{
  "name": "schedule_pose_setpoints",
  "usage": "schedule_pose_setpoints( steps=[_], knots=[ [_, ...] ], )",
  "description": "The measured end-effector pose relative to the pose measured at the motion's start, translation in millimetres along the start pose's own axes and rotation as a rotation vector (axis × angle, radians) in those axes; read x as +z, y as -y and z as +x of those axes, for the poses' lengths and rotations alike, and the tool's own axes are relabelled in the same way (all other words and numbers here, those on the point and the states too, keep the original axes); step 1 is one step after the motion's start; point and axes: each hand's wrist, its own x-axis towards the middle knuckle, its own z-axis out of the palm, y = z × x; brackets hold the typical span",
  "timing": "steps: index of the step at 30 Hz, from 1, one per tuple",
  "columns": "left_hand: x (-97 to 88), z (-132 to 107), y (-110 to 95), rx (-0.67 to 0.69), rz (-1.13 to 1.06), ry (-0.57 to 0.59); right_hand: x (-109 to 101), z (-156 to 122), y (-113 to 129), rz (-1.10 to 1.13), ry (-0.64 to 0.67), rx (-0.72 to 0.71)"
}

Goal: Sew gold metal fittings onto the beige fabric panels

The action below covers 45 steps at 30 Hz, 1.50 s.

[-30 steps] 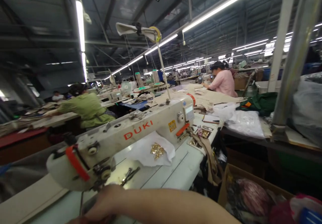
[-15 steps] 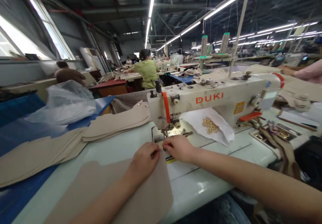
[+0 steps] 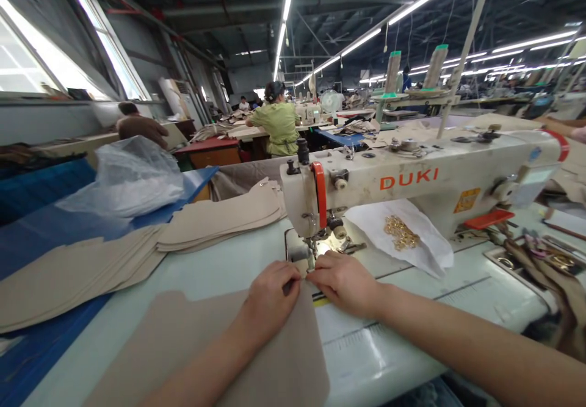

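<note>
A large beige fabric panel (image 3: 293, 358) lies on the pale sewing table, its top corner just in front of the needle area of a white sewing machine (image 3: 361, 181). My left hand (image 3: 272, 297) rests on the panel with thumb and forefinger pinched at that corner. My right hand (image 3: 345, 282) is closed beside it, fingertips pressed together almost touching the left ones; what they grip is hidden. Between the fingertips and the presser foot, a small beige piece (image 3: 301, 265) shows. A lamp lights the metal needle plate.
Stacked beige panels (image 3: 220, 218) lie to the left. Gold metal rings (image 3: 400, 233) sit on a white sheet (image 3: 430, 245) under the machine arm. Further right is a tray (image 3: 503, 263) with strips and tools. Ahead, a person in a green top (image 3: 277, 126) sits at another table.
The view has turned a little left, so the machine and hands appear further right. Both hands keep their pinch at the panel's corner.
</note>
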Motion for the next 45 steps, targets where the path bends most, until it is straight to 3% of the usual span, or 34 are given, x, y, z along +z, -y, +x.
schedule_pose_setpoints(
  steps=[8,13,17,25,30,45],
  knots=[
    [1.5,1.8,-0.3,0.05,0.075,0.062,-8.8,-1.5,1.1,-0.07,0.05,-0.035],
    [2.9,1.5,1.2,0.064,0.085,0.06,-28.5,-17.4,4.2,-0.172,0.169,-0.232],
    [4.3,1.0,1.7,0.067,0.071,0.049,-28.5,-22.3,9.7,-0.201,0.161,-0.336],
    [0.4,0.9,-1.2,0.059,0.057,0.052,-2.0,-6.0,12.1,-0.119,-0.062,-0.204],
    [3.1,0.2,0.9,0.048,0.037,0.05,2.9,-7.6,10.9,-0.077,-0.02,-0.277],
    [8.0,-0.2,1.7,0.065,0.013,0.017,5.6,-8.6,10.9,0.004,-0.02,-0.251]
  ],
)
